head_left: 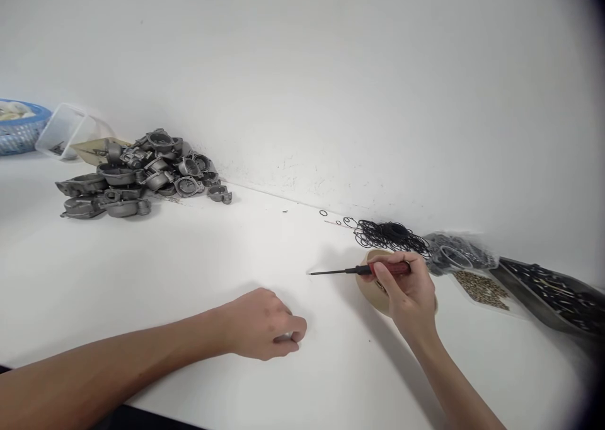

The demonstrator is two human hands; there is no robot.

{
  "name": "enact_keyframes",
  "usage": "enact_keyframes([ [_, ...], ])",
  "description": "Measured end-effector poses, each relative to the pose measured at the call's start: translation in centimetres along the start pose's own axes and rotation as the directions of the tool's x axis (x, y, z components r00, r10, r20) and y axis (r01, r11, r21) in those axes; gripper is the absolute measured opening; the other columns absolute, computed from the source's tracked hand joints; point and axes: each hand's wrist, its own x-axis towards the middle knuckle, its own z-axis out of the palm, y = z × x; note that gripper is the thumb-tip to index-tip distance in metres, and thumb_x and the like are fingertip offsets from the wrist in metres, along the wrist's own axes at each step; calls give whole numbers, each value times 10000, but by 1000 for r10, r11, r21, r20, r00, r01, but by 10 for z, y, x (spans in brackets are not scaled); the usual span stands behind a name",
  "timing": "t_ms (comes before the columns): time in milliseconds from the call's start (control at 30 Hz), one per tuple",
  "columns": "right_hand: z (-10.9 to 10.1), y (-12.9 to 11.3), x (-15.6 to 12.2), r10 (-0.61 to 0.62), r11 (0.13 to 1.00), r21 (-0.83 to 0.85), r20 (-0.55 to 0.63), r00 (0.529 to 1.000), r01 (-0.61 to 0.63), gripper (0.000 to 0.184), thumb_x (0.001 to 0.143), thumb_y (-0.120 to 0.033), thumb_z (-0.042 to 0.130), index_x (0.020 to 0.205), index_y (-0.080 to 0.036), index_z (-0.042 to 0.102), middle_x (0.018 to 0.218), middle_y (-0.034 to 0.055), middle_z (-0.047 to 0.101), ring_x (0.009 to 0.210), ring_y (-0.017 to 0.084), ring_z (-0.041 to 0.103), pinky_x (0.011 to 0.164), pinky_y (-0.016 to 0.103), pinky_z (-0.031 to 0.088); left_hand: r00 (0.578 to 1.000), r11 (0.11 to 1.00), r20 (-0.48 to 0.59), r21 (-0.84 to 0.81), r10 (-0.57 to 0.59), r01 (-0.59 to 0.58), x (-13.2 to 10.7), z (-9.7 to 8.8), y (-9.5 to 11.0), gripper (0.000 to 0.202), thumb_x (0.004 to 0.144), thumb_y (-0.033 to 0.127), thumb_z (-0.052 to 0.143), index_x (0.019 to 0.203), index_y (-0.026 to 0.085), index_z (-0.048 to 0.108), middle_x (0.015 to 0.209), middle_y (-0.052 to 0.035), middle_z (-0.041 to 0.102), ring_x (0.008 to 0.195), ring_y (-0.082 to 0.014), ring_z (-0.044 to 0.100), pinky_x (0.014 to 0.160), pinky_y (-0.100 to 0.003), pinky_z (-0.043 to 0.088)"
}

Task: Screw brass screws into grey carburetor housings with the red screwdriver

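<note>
Right hand (410, 291) gripped a red-handled screwdriver (359, 270).
It lay level, tip pointing left; left hand (265, 324) rested curled on the table (189, 272).

L hand (265, 324) lies knuckles-up, fingers curled under, forearm stretching in from lower left. R hand (410, 291) is closed in a grip, thumb uppermost, wrist bent, forearm rising from bottom right.

Assembly workshop: white bench, heap of cast metal housings (144, 173), loose black O-rings (390, 234)
</note>
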Motion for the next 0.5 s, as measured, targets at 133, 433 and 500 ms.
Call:
enact_keyframes([
  [133, 0, 0, 0, 7, 1000, 2, 10, 1000, -7, 325, 846, -375, 787, 980, -240, 523, 946, 36, 672, 737, 166, 686, 695, 329, 631, 1000, 1000, -14, -6, 7, -7, 0, -1, 0, 33, 910, 237, 612, 881, 248, 624, 593, 58, 606, 517, -113, 523, 548, -247, 342],
  [433, -3, 3, 2, -4, 1000, -2, 27, 1000, 4, 302, 858, -367, 783, 980, -237, 540, 958, 46, 670, 772, 183, 696, 693, 353, 644, 1000, 1000, -6, 10, 5, -5, 0, 1, 0, 43, 917, 246, 608, 879, 246, 629, 595, 55, 611, 516, -117, 520, 549, -254, 347],
  [500, -5, 3, 3, -6, 1000, -2, 25, 1000, 6, 294, 857, -362, 784, 976, -236, 547, 956, 46, 672, 758, 185, 699, 682, 356, 641, 1000, 1000, -4, 8, 7, -7, 0, 1, -1, 42, 917, 248, 608, 881, 245, 630, 595, 55, 614, 516, -117, 518, 548, -253, 347],
])
